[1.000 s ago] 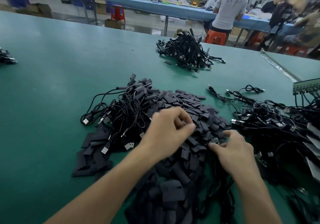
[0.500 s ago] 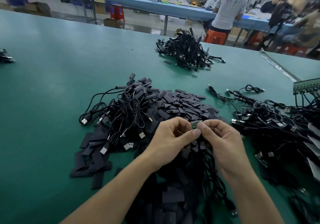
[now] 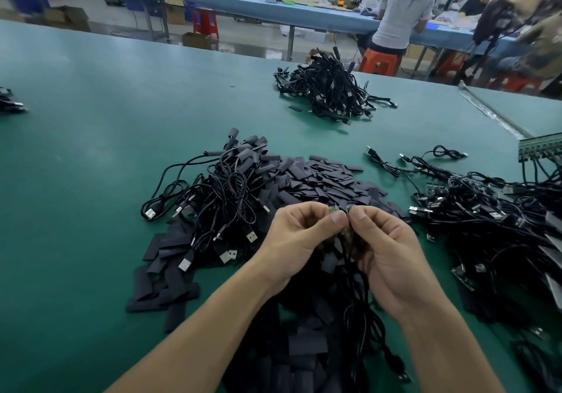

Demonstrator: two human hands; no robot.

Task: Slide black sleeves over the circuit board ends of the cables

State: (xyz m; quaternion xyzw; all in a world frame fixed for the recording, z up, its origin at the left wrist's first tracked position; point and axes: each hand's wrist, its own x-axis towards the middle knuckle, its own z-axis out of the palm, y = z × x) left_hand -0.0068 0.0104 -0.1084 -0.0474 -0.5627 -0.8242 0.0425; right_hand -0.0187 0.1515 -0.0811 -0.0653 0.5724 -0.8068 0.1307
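My left hand (image 3: 296, 240) and my right hand (image 3: 387, 252) meet thumb to thumb above the pile of flat black sleeves (image 3: 322, 181). Each hand pinches a small greenish circuit board end: one (image 3: 333, 209) sticks up over the left thumb, the other (image 3: 351, 208) over the right thumb. Their black cables (image 3: 352, 298) hang down between my palms onto the sleeves below. Whether a sleeve sits inside my left fingers is hidden.
Left of the sleeves lies a tangle of USB cables (image 3: 225, 198). A large heap of cables with bare boards (image 3: 486, 219) spreads at the right. A further cable bundle (image 3: 328, 91) lies far across the green table (image 3: 91, 149). A person stands at the blue bench behind.
A second ago my left hand dug in the sleeve pile and my right reached for a board. Both hands have since risen and come together, and two board ends now show above my thumbs.
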